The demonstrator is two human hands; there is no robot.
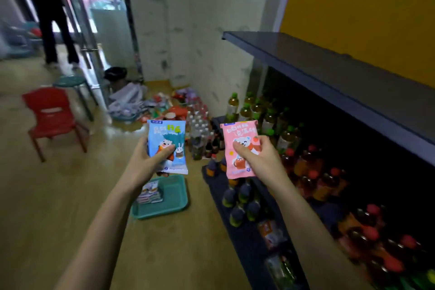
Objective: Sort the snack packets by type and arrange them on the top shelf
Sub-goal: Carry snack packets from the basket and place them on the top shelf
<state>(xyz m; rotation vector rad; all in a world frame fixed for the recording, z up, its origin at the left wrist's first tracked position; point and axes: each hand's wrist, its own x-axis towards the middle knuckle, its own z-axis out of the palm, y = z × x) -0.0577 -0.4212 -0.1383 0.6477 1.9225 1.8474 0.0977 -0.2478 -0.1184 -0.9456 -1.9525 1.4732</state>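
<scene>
Wooden floor is seen underfoot. A teal tray is set on it at 6 o'clock below the left hand, and a small stack of packets is kept in the tray's left corner. A blue snack packet is pinched upright by the left hand, thumb on the front, fingers behind. A pink snack packet is pinched the same way by the right hand, at 3 o'clock of the blue one and apart from it. Both are held in the air, well short of the top shelf, which is seen bare at 2 o'clock under a yellow wall. Drink bottles are packed on the lower levels. Further off, a red chair and a stool are seen at 10 o'clock, mixed goods are heaped by the wall at 12, and a standing person is seen at 11.
</scene>
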